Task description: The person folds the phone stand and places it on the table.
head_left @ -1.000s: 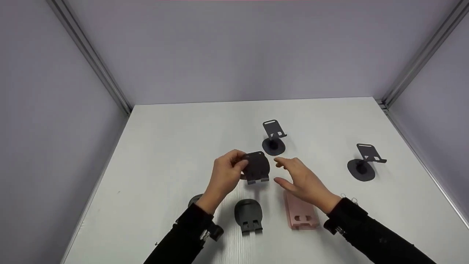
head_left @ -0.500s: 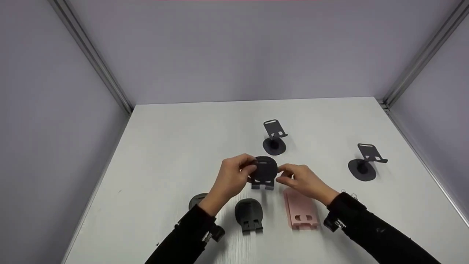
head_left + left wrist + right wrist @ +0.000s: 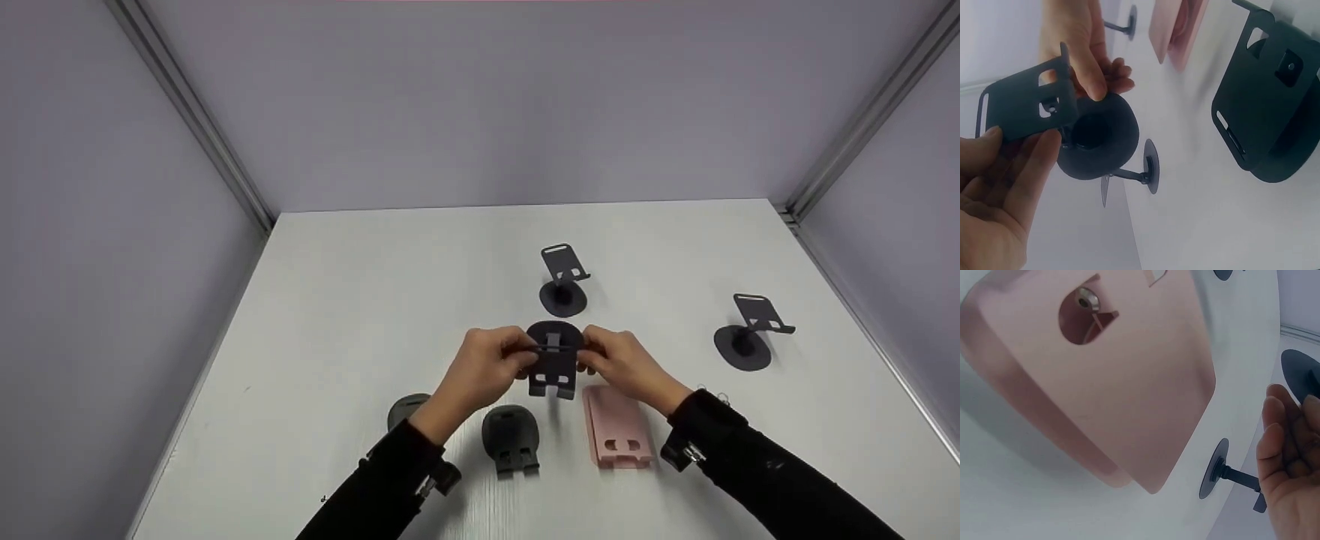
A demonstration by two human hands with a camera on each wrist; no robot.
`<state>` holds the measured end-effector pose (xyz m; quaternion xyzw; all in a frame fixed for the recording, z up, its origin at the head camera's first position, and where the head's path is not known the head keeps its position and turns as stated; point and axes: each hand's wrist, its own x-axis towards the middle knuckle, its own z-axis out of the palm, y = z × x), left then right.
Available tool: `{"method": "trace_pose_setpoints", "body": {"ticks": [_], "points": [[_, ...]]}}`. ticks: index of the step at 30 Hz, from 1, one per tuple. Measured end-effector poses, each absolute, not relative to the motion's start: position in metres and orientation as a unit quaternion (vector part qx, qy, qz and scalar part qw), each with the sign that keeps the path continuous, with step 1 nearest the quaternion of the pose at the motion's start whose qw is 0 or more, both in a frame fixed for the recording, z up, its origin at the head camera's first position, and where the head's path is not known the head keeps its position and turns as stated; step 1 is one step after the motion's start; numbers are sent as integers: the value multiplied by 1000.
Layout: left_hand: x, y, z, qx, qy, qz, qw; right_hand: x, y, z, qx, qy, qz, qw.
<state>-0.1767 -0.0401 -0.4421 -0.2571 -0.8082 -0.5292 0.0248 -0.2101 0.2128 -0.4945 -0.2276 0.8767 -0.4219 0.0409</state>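
Note:
Both hands hold a black folding phone stand above the middle of the table. My left hand pinches the slotted plate between thumb and fingers. Thumb and fingers of my right hand grip the edge of the round base. The plate is swung partly away from the base, with the hinge arm showing between them. In the right wrist view the base is only partly visible beyond the curled fingers.
A pink folded stand and a dark folded stand lie nearer the person. Another dark stand is partly hidden behind the left wrist. Two unfolded black stands stand farther back and right. Walls enclose the white table.
The left hand has brought the stand slightly right. The right hand has closed in from beside it and taken hold of the base. The plate has swung down, opening the folded stand.

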Motion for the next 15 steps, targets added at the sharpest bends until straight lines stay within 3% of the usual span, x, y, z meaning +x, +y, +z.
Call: {"method": "trace_pose_setpoints", "body": {"ticks": [7, 15], "points": [[-179, -42, -445, -300, -814, -497, 27, -213, 215, -498, -244, 881, -406, -7], [-181, -40, -447, -289, -839, -460, 33, -214, 216, -501, -246, 881, -404, -27]]}}
